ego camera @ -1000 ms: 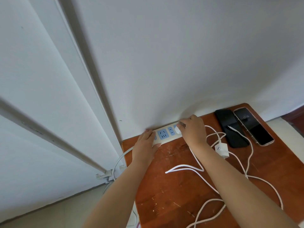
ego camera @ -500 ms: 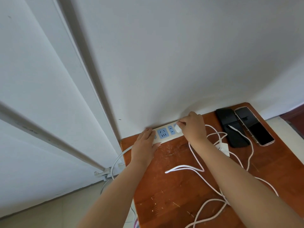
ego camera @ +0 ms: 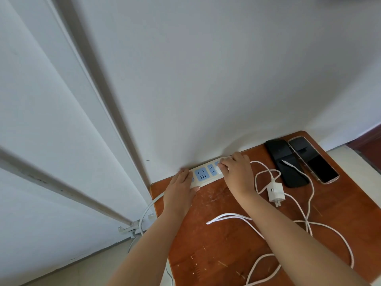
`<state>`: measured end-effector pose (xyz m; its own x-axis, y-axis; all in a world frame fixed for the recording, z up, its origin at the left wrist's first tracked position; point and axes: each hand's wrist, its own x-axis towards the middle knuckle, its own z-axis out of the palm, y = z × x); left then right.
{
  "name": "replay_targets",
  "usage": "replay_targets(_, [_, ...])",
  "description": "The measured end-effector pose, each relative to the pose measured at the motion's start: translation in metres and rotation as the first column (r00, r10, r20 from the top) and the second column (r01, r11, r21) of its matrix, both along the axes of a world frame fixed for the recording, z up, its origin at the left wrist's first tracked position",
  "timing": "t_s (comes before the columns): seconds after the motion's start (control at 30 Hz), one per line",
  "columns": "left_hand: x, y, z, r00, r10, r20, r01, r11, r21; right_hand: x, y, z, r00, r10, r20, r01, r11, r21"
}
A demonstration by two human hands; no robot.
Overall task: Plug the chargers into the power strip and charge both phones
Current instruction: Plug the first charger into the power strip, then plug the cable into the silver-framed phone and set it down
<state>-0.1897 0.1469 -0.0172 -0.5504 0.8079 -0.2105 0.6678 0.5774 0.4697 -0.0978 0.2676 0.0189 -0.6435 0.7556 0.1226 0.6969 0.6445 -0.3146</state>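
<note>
A white power strip (ego camera: 203, 175) with blue sockets lies against the wall at the table's far edge. My left hand (ego camera: 180, 187) rests flat on its left end, holding it down. My right hand (ego camera: 237, 172) is closed around a white charger (ego camera: 219, 169) pressed onto the strip's right part; the plug is mostly hidden by my fingers. A second white charger (ego camera: 275, 191) lies loose on the table, prongs showing. Two dark phones, one black (ego camera: 286, 163) and one with a shiny rim (ego camera: 314, 159), lie side by side at the far right. A cable end (ego camera: 288, 163) rests on the black phone.
White cables (ego camera: 305, 223) loop across the scratched brown table (ego camera: 206, 254). The strip's own cord (ego camera: 147, 211) drops off the left edge toward the floor. A white wall stands directly behind, and a door with a metal bar (ego camera: 61, 188) is at the left.
Both hands have stayed on the power strip; the right hand still presses the charger at the same spot. Only the camera view shifted slightly.
</note>
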Motion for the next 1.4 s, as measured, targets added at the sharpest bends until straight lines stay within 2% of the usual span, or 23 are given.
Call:
replay_targets(0.2, [-0.007, 0.003, 0.003, 0.982, -0.072, -0.175, 0.066, 0.997, -0.042, -0.012, 0.001, 0.008, 1.000, -0.026, 0.014, 0.027, 0.999, -0.020])
replay_targets(0.37, [-0.002, -0.001, 0.007, 0.979, -0.055, -0.198, 0.046, 0.998, -0.047, -0.009, -0.003, 0.009, 0.998, -0.017, 0.053, 0.021, 0.997, -0.076])
replay_targets(0.5, [-0.002, 0.004, 0.017, 0.980, -0.076, -0.185, 0.062, 0.995, -0.081, -0.007, 0.006, 0.023, 0.992, 0.020, 0.121, -0.005, 0.992, -0.125])
replay_targets(0.63, [0.000, -0.001, 0.019, 0.986, -0.064, -0.157, 0.051, 0.995, -0.086, 0.018, -0.003, 0.036, 0.999, 0.016, 0.028, -0.008, 0.967, -0.255])
replay_targets(0.8, [0.014, -0.015, 0.015, 0.994, 0.003, -0.107, -0.010, 0.998, -0.069, 0.072, -0.016, 0.038, 1.000, -0.012, -0.017, 0.007, 0.964, -0.265])
replay_targets(0.93, [0.023, -0.011, 0.033, 0.998, 0.029, -0.052, -0.027, 0.999, 0.040, 0.112, -0.003, 0.043, 0.996, 0.035, -0.085, -0.050, 0.981, -0.186])
replay_targets(1.03, [0.041, 0.001, 0.054, 0.998, -0.029, -0.059, 0.038, 0.988, 0.147, 0.151, 0.006, 0.032, 0.998, -0.034, -0.056, 0.020, 0.969, -0.246])
replay_targets(1.13, [0.070, 0.018, 0.068, 0.989, -0.094, -0.113, 0.119, 0.963, 0.241, 0.186, 0.032, 0.015, 0.978, -0.208, -0.015, 0.199, 0.950, -0.241])
replay_targets(1.23, [0.098, 0.035, 0.066, 0.981, -0.096, -0.169, 0.139, 0.954, 0.265, 0.198, 0.065, -0.002, 0.938, -0.345, 0.033, 0.344, 0.915, -0.209])
replay_targets(1.3, [0.116, 0.050, 0.060, 0.966, -0.067, -0.250, 0.131, 0.960, 0.249, 0.196, 0.091, -0.010, 0.937, -0.343, 0.070, 0.350, 0.913, -0.210])
replay_targets(1.4, [0.147, 0.079, 0.060, 0.979, 0.054, -0.199, -0.028, 0.991, 0.129, 0.188, 0.128, -0.017, 0.961, -0.254, 0.108, 0.275, 0.912, -0.303])
